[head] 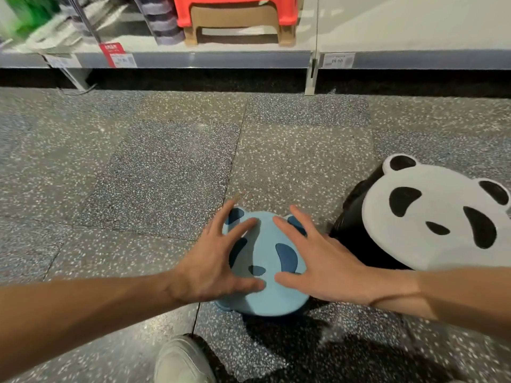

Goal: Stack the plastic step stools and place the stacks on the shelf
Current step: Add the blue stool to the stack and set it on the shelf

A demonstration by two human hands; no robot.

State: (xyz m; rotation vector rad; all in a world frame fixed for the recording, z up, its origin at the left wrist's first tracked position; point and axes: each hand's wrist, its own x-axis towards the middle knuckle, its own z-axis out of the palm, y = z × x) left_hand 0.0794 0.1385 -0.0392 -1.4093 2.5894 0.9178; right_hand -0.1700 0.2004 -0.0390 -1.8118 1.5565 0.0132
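Both hands, left [213, 261] and right [318, 261], spread flat with open grip on the blue stool [262, 297], likely to lift it toward the shelf [193, 58]

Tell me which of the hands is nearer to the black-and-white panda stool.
Right. The right hand lies spread on the blue panda stool, on the side next to the black-and-white panda stool. The left hand rests on the blue stool's far side.

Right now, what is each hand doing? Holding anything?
Left hand: open, fingers spread on the left side of the blue panda stool, not gripping.
Right hand: open, spread on its right side, not gripping.
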